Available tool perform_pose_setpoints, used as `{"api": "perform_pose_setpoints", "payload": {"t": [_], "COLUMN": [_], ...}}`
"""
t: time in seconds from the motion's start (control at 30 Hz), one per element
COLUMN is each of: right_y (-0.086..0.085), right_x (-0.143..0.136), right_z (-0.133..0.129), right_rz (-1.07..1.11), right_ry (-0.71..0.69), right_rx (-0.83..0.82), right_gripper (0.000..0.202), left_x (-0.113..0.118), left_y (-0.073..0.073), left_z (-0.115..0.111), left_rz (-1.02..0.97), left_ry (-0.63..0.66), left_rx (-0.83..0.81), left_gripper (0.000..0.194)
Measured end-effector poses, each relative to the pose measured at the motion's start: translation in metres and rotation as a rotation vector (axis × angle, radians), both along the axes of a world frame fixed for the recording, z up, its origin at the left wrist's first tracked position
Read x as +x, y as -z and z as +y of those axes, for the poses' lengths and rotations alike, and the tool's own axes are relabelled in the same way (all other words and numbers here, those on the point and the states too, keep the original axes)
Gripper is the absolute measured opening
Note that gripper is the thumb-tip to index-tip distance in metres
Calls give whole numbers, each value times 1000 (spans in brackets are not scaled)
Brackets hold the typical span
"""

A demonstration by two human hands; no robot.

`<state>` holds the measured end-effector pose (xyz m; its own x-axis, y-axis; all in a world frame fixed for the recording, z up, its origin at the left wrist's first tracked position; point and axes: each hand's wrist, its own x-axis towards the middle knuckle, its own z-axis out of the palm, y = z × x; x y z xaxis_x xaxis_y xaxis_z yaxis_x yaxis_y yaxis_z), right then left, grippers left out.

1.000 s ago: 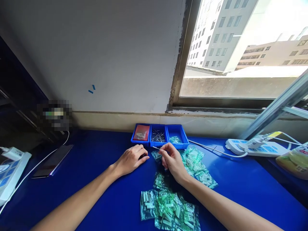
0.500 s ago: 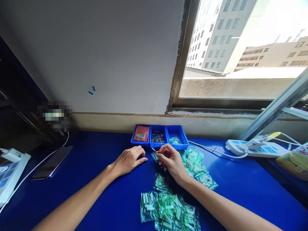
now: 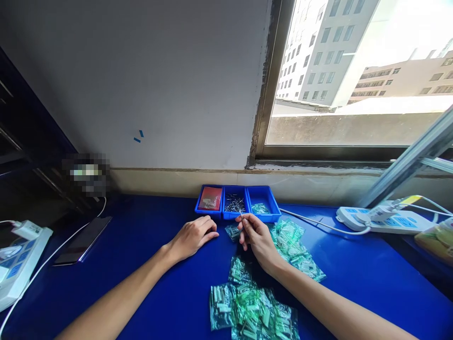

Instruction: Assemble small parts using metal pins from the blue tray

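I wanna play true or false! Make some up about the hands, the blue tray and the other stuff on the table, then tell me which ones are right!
1. The blue tray has three compartments. True.
2. The red packet is in the middle compartment. False: it is in the left one, and the small metal pieces are in the middle.
3. The right hand pinches a thin piece. True.
4. The left hand is inside the tray. False: it is on the table, in front of the tray.
5. Green packets lie on the table. True.
6. The phone is next to the right hand. False: it is far over to the left.
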<state>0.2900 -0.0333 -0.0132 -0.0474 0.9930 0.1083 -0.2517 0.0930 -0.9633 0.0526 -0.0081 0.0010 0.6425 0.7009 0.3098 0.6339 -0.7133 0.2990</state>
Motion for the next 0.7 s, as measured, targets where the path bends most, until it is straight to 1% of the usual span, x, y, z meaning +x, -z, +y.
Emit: {"api": "perform_pose_setpoints", "payload": {"t": [0.2, 0.5, 0.7], "right_y": [0, -1, 2], "right_x": [-1, 2, 4], "right_z": [-2, -3, -4], "right_rz": [-31, -113, -172], "right_ry": [7, 1, -27], "right_rx": [10, 22, 26], "right_gripper": [43, 38, 34], "left_x": [0, 0, 1], "left_y": [0, 1, 1], "left_z": [0, -1, -1], "left_rz": [-8, -16, 15], "left_ry": [-5, -7, -46], "left_rx": [-13, -21, 8], "left_gripper": [19, 18, 21]}}
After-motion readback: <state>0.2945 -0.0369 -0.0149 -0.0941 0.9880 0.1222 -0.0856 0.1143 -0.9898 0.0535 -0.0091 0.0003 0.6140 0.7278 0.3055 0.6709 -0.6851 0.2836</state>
